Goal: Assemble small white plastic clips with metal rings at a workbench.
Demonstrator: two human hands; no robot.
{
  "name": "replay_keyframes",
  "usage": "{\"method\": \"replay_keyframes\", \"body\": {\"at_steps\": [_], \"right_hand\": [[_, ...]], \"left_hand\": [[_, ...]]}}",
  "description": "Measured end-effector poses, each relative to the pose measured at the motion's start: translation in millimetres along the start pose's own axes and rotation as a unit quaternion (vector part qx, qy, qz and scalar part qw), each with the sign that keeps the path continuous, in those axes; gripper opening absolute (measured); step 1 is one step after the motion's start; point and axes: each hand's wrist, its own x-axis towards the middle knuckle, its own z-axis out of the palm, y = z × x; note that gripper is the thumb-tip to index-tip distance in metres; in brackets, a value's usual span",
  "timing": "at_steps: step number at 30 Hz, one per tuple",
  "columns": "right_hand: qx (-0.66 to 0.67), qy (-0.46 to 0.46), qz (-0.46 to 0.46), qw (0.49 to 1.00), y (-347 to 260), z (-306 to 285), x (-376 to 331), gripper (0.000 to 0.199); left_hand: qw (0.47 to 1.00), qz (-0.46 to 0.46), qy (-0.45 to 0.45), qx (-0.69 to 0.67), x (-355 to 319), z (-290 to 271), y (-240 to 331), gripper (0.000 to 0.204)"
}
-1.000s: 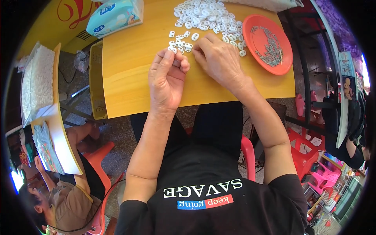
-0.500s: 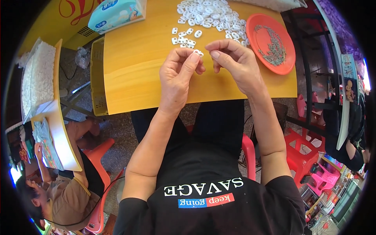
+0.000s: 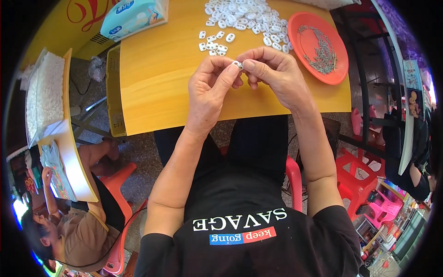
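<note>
My left hand (image 3: 216, 83) pinches a small white two-holed plastic piece (image 3: 237, 64) between thumb and forefinger, above the near part of the yellow table (image 3: 157, 92). My right hand (image 3: 272, 74) meets it from the other side, its thumb and forefinger pressed together at the piece's edge. Whatever lies between those right fingertips is too small to make out. Just beyond my hands is a small group of similar white pieces (image 3: 213, 46). Behind it spreads a large pile of white oval pieces (image 3: 244, 16). An orange-red plate (image 3: 339, 74) with thin grey metal bits, perhaps springs, stands to the right.
A pale blue tissue pack (image 3: 134, 21) lies at the far left of the table. Beside the table's left edge is a yellow crate (image 3: 115, 87). Farther left, another person (image 3: 78, 231) sits at a side table. Red stools (image 3: 355, 173) stand at right.
My right hand has moved left, bringing its pinched fingertips against the white piece. The left hand keeps its grip, almost in place. The view has shifted slightly.
</note>
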Motion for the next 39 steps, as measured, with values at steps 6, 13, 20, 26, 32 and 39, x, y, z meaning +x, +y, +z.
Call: {"method": "replay_keyframes", "body": {"at_steps": [6,13,20,26,32,39], "right_hand": [[0.025,0.01,0.003,1.0,5,1,0,0.026],[0.014,0.017,-0.003,1.0,4,1,1,0.023],[-0.067,0.006,-0.023,0.997,7,-2,3,0.024],[-0.094,0.04,-0.053,0.993,8,4,2,0.027],[-0.215,0.074,-0.088,0.97,3,4,2,0.026],[-0.247,0.053,-0.045,0.967,-7,-1,2,0.02]], "left_hand": [[1.0,-0.011,0.005,-0.007,1,0,1,0.01],[1.0,-0.015,0.005,-0.007,0,1,2,0.011],[1.0,-0.012,0.0,0.007,0,0,1,0.012],[1.0,-0.015,0.003,0.024,-1,1,1,0.012],[0.998,-0.005,0.006,0.056,-1,2,1,0.012],[0.998,-0.006,0.005,0.058,-1,3,2,0.012]]}}
